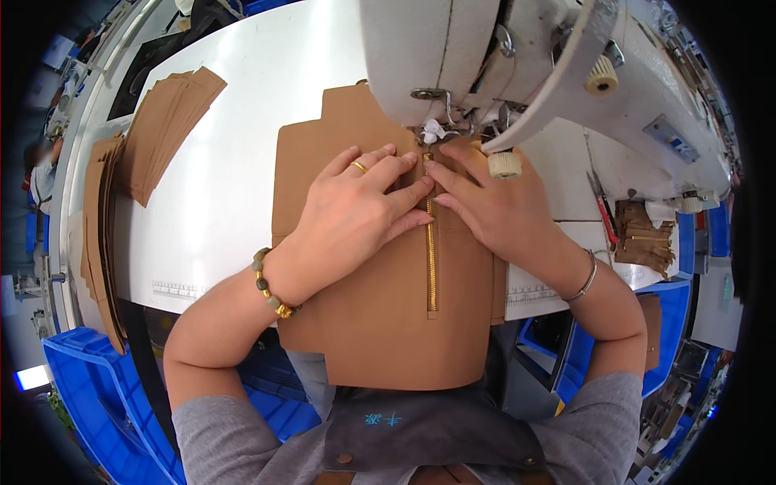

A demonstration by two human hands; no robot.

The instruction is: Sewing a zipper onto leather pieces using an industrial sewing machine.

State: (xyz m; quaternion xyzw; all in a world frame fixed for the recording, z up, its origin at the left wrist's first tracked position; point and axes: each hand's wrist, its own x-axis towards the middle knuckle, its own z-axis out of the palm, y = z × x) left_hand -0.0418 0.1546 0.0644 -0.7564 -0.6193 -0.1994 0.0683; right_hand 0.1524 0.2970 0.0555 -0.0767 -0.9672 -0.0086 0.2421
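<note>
A large brown panel (pixel 380 339), leather-like and cut with stepped corners, lies under the sewing machine (pixel 453 65) and hangs over the table's front edge. Down its middle runs a brass-toothed zipper (pixel 432 275). My left hand (pixel 356 198) rests flat on the panel left of the zipper, its fingers spread and fingertips beside the teeth. On the zipper's right side my right hand (pixel 501 198) presses down with its fingers stretched toward the needle area; part of it is hidden behind the machine's knob. A small white part (pixel 434 131) sits at the machine's foot, above the zipper's far end.
Stacked brown pieces (pixel 166 129) fan out on the white table (pixel 242 105) at the left, with more pieces (pixel 101 234) along its edge. Red-handled scissors (pixel 604 214) and a bundle of brown pieces with zippers (pixel 644 237) lie at the right. Blue bins (pixel 105 388) stand below.
</note>
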